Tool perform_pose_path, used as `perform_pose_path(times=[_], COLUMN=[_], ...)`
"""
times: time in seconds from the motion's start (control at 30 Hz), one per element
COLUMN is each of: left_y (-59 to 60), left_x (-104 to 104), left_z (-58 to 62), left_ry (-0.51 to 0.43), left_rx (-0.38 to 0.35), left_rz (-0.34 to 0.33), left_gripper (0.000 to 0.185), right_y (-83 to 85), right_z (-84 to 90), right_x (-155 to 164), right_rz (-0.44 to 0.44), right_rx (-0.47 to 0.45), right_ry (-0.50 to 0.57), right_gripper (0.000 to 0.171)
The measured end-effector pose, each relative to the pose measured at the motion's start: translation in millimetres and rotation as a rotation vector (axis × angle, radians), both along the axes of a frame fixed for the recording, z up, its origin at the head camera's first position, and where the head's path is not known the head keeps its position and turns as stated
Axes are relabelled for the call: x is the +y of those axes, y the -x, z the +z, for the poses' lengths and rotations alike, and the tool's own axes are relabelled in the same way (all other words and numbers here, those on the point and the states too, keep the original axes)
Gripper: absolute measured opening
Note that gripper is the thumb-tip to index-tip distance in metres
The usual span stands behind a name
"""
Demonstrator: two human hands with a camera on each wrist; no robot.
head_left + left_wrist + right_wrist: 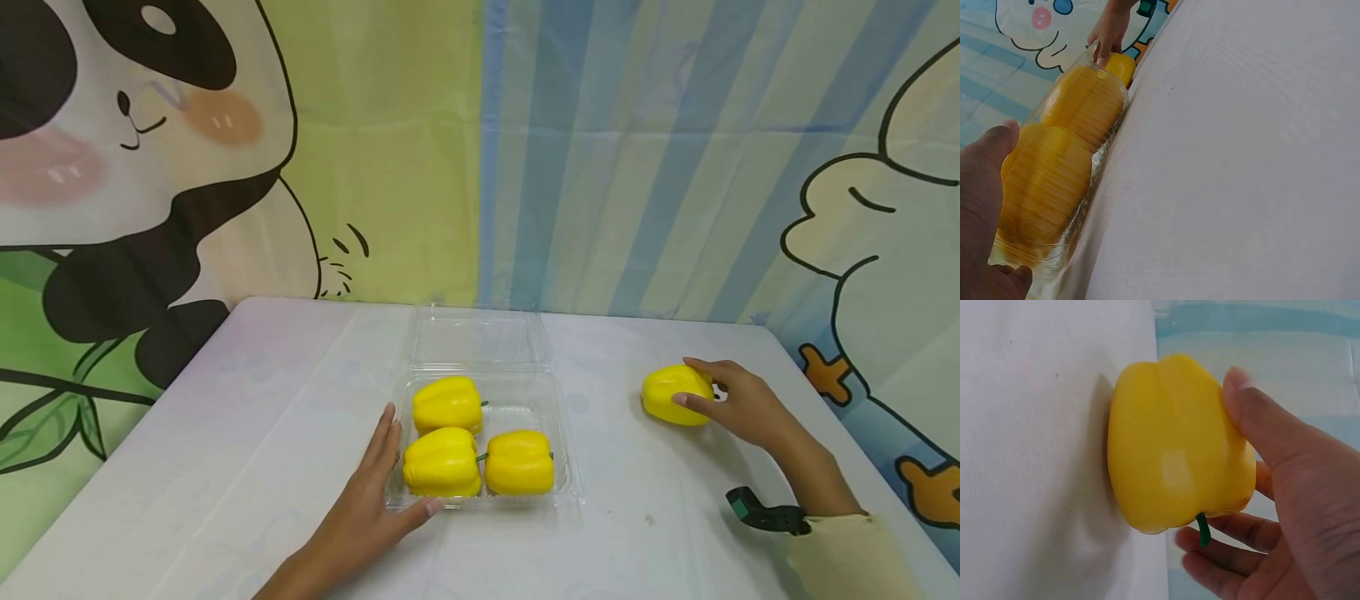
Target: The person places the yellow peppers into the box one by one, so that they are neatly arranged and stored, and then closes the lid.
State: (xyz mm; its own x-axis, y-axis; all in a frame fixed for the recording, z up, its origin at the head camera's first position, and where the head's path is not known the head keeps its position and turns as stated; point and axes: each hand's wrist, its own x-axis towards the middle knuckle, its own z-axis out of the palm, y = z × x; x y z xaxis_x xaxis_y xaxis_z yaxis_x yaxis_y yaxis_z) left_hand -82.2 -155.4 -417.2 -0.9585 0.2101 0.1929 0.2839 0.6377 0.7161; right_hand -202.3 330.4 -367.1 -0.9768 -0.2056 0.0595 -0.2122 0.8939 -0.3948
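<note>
My right hand grips a yellow bell pepper at the right of the table, thumb on one side and fingers on the other. In the right wrist view, this pepper's short green stem points toward the palm. Three more yellow bell peppers sit in a clear plastic container: one at the back left, one at the front left and one at the front right. My left hand rests along the left front corner of the container, fingers extended and thumb spread by the front rim.
The container's clear lid lies folded back behind it. A white cloth covers the table. Behind it hangs a printed curtain with cartoon animals. A dark wrist strap hangs by the right sleeve.
</note>
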Motion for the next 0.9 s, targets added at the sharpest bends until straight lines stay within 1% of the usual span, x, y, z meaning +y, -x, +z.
perform_pose_path(times=[0.07,0.17,0.3,0.4,0.6,0.77,0.9], left_y=[0.4,1.0,0.8,0.3,0.0,-0.2,0.0], left_x=[-0.1,-0.3,-0.8,-0.9,-0.6,-0.6,-0.7], left_z=[-0.2,-0.5,-1.5,-2.1,-2.9,-2.7,-2.4], left_ry=[0.003,0.001,-0.001,-0.001,0.004,0.002,0.005], left_rx=[0.001,-0.005,-0.007,-0.001,0.013,0.017,0.013], left_rz=[0.002,0.001,-0.005,-0.009,-0.007,-0.006,-0.004], left_gripper=[0.111,0.111,0.110,0.110,0.110,0.111,0.111], right_y=[-0.3,-0.8,-2.5,-3.8,-3.8,-3.8,-5.0], right_z=[0.1,0.6,0.3,-1.4,-5.0,-3.1,-1.1], right_x=[-1.1,-2.3,-2.3,-3.0,-6.9,-11.0,-15.0], right_rz=[0.008,0.051,0.107,0.096,0.021,0.009,0.001], right_rx=[-0.032,-0.078,-0.101,-0.087,-0.044,0.021,0.038], right_ry=[0.012,0.038,0.058,0.050,0.056,0.085,0.117], right_gripper=[0.081,0.084,0.087,0.086,0.085,0.083,0.084])
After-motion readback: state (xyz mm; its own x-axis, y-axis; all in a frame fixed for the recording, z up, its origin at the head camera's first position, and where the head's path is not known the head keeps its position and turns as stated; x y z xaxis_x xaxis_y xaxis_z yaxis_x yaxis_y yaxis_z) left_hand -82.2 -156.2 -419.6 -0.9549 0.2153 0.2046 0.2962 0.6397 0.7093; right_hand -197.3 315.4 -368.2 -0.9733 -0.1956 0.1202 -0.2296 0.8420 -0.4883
